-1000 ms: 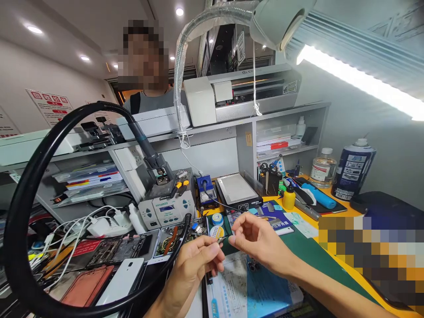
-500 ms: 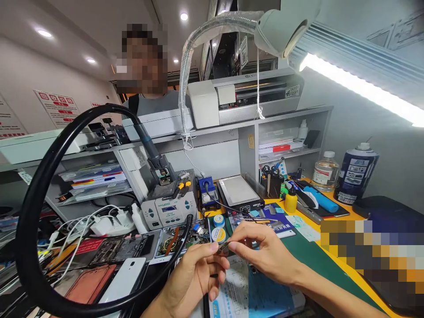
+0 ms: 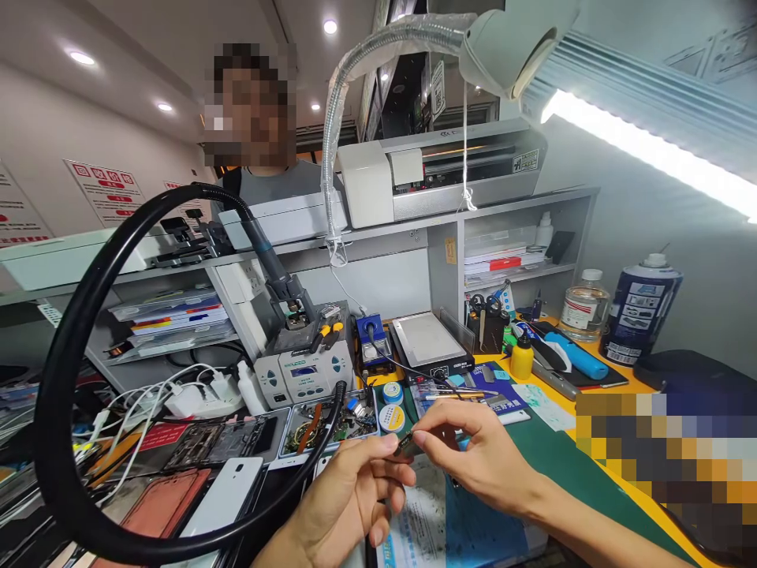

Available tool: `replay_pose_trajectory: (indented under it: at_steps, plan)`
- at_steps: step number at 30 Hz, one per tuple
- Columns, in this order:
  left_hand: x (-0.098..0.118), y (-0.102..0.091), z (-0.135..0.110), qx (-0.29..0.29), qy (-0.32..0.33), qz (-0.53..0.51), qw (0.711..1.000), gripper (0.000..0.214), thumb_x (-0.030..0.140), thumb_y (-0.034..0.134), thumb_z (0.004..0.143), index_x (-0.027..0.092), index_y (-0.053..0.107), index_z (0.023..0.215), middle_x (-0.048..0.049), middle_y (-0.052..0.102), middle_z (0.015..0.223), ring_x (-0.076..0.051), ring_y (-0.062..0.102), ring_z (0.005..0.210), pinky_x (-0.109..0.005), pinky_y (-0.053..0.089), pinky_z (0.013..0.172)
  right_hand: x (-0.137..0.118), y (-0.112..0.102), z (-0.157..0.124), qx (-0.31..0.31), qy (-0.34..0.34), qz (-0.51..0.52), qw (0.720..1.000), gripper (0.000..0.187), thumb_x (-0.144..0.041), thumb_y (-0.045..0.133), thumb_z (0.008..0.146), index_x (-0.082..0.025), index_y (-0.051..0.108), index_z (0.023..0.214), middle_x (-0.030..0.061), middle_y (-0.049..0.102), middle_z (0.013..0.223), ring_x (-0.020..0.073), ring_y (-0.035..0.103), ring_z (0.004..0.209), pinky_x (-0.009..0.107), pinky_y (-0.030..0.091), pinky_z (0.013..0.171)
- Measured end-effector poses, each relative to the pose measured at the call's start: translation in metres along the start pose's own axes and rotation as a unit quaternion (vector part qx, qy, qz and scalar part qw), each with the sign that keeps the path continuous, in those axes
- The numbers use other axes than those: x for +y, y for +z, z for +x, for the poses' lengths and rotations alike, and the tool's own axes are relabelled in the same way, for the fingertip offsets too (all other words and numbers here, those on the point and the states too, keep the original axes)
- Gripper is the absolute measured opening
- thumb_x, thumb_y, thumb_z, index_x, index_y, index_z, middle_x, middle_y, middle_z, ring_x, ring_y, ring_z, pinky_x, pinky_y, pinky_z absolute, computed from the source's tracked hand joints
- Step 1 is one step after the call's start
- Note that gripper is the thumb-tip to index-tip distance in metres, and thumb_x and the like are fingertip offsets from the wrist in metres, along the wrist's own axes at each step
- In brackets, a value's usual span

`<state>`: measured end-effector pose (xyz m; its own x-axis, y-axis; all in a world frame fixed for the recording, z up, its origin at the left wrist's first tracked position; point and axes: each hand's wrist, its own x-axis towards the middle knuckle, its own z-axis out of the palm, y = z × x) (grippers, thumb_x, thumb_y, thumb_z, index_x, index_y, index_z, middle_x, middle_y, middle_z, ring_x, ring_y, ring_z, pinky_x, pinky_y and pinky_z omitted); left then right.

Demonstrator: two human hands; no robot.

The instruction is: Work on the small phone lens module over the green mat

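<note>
Between the fingertips of both hands is a small dark electronic part [image 3: 405, 446], too small to name further. My left hand [image 3: 355, 493] comes from below, palm turned up, its thumb and forefinger closed on the part's left end. From the right, my right hand [image 3: 473, 454] pinches the other end between thumb and forefinger. Beneath them lies a blue and white printed pad [image 3: 467, 528] on a green mat [image 3: 568, 465]. Two small round tins, one a yellow-lidded tin [image 3: 391, 418], stand just beyond my fingers.
A thick black hose [image 3: 44, 379] loops across the left side from the hot-air station [image 3: 307, 371]. A tray of loose parts [image 3: 289, 442] and several phone pieces lie left of my hands. Overhead hangs a lit lamp [image 3: 639, 150]. Another person [image 3: 277, 177] stands behind the shelf.
The small part now shows more between my fingertips, tilted slightly. Both hands keep their pinch and have shifted only a little. The whole view has moved slightly.
</note>
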<state>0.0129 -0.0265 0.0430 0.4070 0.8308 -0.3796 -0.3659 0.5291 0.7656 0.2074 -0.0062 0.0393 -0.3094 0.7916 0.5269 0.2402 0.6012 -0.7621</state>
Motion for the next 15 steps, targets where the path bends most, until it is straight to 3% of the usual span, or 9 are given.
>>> replay_pose_trajectory:
  at_steps: [8,15]
  plan:
    - [-0.001,0.000,0.003,0.004,0.012,0.009,1.000,0.023,0.032,0.072,0.077,0.010,0.064,0.079,-0.0091,0.070,0.074,-0.011,0.060,0.049,-0.016,0.042,0.029,0.003,0.001,-0.001,0.004,-0.003,-0.006,1.000,0.014,-0.019,0.063,0.085,-0.019,0.071,0.074,-0.0003,0.069,0.069,0.0115,0.056,0.061,0.022,0.041,0.056]
    - [-0.002,-0.008,0.012,-0.001,-0.023,0.028,0.999,0.037,0.039,0.079,0.066,0.006,0.069,0.081,-0.0085,0.071,0.069,-0.011,0.061,0.045,-0.016,0.041,0.033,0.005,0.001,-0.002,-0.014,-0.033,-0.013,0.999,0.012,-0.021,0.062,0.086,-0.019,0.073,0.081,0.0005,0.069,0.070,0.0111,0.055,0.059,0.021,0.041,0.054]
